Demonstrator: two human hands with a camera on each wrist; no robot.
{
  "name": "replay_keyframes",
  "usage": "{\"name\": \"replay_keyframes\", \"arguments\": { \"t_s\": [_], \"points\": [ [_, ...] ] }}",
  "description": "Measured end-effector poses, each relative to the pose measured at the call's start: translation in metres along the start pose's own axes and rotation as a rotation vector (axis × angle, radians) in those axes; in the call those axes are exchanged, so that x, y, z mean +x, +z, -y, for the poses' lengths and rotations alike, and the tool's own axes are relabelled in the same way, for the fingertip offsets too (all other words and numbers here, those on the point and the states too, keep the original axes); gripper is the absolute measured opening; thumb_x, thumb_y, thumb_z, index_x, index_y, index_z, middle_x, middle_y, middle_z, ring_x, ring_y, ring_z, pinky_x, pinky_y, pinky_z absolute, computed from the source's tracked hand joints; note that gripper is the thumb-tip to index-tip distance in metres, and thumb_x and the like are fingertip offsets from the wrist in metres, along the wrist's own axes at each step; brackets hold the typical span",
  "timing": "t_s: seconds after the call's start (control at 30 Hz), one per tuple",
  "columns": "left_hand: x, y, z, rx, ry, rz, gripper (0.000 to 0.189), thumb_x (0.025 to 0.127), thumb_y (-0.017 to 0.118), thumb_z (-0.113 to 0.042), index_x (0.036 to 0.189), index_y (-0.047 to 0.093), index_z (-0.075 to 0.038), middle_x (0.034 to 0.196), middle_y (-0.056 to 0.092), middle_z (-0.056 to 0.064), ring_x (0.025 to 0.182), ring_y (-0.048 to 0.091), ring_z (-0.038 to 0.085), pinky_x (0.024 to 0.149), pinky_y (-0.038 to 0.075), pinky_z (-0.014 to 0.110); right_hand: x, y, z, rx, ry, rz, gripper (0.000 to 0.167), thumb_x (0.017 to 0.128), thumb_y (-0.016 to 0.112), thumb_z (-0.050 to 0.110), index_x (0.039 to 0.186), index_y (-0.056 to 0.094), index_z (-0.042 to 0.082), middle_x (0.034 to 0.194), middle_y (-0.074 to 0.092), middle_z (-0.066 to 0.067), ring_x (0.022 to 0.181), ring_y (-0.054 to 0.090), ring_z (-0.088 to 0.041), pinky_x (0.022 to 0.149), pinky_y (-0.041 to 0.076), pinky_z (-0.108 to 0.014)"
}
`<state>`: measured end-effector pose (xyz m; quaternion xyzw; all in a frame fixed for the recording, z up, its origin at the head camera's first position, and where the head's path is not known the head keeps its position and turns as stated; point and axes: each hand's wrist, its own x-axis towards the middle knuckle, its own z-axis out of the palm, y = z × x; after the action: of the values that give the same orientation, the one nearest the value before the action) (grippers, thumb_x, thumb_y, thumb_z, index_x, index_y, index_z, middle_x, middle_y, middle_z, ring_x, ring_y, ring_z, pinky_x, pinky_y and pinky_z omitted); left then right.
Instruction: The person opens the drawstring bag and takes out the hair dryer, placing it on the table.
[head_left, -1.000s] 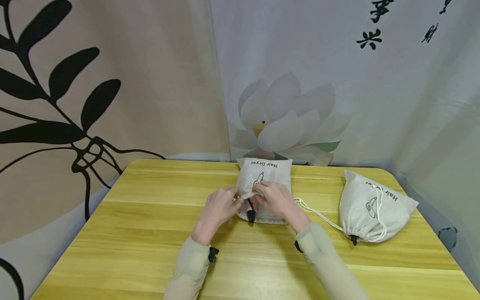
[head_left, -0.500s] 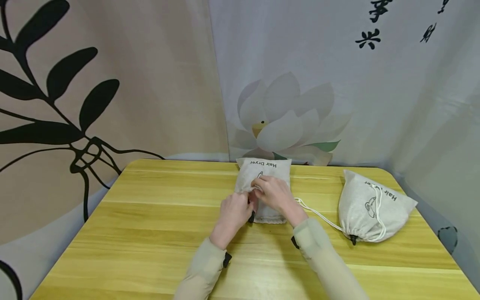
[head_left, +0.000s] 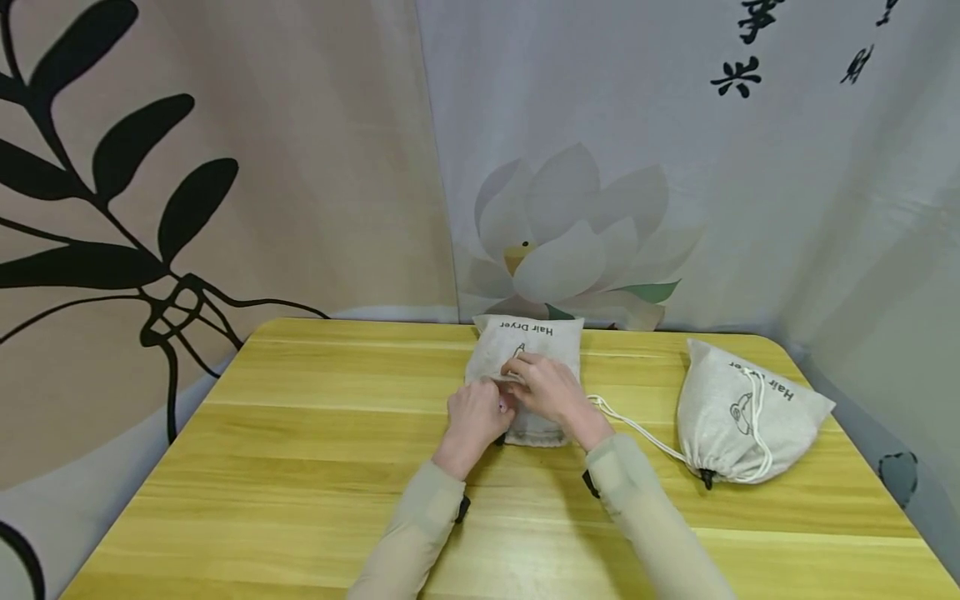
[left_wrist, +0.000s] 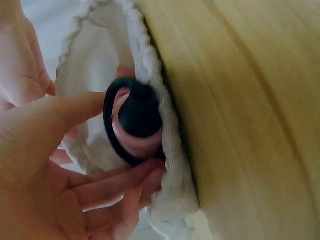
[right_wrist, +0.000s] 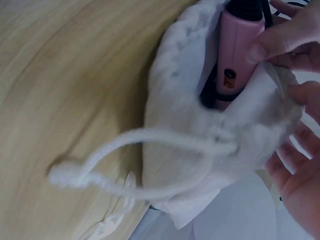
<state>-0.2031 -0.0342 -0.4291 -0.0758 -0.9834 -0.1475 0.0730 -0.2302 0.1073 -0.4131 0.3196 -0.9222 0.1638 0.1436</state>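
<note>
A light grey drawstring bag printed "Hair Dryer" lies at the back middle of the table, its mouth facing me. Inside that mouth is a pink hair dryer, with a black cord guard at the handle's end and the cord along it; its head is hidden in the cloth. My left hand grips the handle, thumb on one side and fingers on the other. My right hand pinches the upper rim of the mouth and holds it raised. The right wrist view also shows the bag's white drawstring.
A second grey drawstring bag, gathered shut with white cords, lies bulging at the right of the wooden table. One cord loop stretches left towards the first bag. A printed curtain hangs behind the table.
My left hand has left the bag's rim, moved right and taken hold of the hair dryer's handle. My right hand has stayed at the rim.
</note>
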Motion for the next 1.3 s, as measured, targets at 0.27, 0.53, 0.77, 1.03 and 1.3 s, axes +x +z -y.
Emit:
{"name": "replay_keyframes", "arguments": {
  "t_s": [0.27, 0.53, 0.77, 1.03, 1.3],
  "points": [
    [0.003, 0.005, 0.001, 0.029, -0.044, 0.027, 0.036, 0.072, 0.079, -0.033, 0.080, 0.057, -0.006, 0.071, 0.060, 0.006, 0.064, 0.062, 0.024, 0.051, 0.048, 0.034, -0.001, -0.004, -0.030, 0.354, 0.145, 0.040, 0.022, 0.091, 0.063, 0.019, 0.108, 0.066, 0.005, 0.103, 0.068, -0.009, 0.092, 0.065, -0.023, 0.080, 0.054, -0.038],
    [0.004, 0.005, 0.006, -0.025, -0.054, 0.051, 0.044, 0.071, 0.079, -0.029, 0.094, 0.059, 0.003, 0.078, 0.062, 0.011, 0.068, 0.062, 0.028, 0.055, 0.050, 0.035, -0.008, -0.008, -0.068, 0.400, 0.493, -0.086, 0.032, 0.095, 0.055, 0.022, 0.120, 0.059, 0.001, 0.118, 0.061, -0.018, 0.108, 0.059, -0.033, 0.092, 0.049, -0.046],
    [0.003, -0.002, 0.013, -0.049, -0.068, 0.124, 0.045, 0.072, 0.077, -0.026, 0.102, 0.058, 0.002, 0.079, 0.061, 0.009, 0.071, 0.061, 0.026, 0.059, 0.050, 0.036, -0.021, -0.006, -0.086, 0.538, 0.768, -0.123, 0.051, 0.097, 0.051, 0.026, 0.137, 0.040, -0.002, 0.137, 0.047, -0.024, 0.122, 0.049, -0.040, 0.100, 0.044, -0.048],
    [-0.001, -0.011, 0.022, -0.068, -0.038, 0.170, 0.052, 0.070, 0.081, -0.026, 0.107, 0.057, 0.000, 0.089, 0.063, 0.011, 0.076, 0.062, 0.028, 0.062, 0.050, 0.040, -0.025, -0.002, -0.093, 0.624, 0.896, -0.133, 0.053, 0.096, 0.048, 0.029, 0.139, 0.039, 0.000, 0.126, 0.052, -0.024, 0.105, 0.061, -0.036, 0.087, 0.052, -0.040],
    [-0.003, -0.014, 0.031, -0.106, 0.022, 0.197, 0.059, 0.066, 0.083, -0.024, 0.113, 0.054, -0.003, 0.095, 0.062, 0.010, 0.079, 0.061, 0.027, 0.066, 0.050, 0.040, -0.025, -0.001, -0.093, 0.649, 0.959, -0.194, 0.049, 0.098, 0.048, 0.022, 0.137, 0.038, -0.006, 0.117, 0.059, -0.030, 0.084, 0.069, -0.033, 0.074, 0.058, -0.036]
  ]
}}
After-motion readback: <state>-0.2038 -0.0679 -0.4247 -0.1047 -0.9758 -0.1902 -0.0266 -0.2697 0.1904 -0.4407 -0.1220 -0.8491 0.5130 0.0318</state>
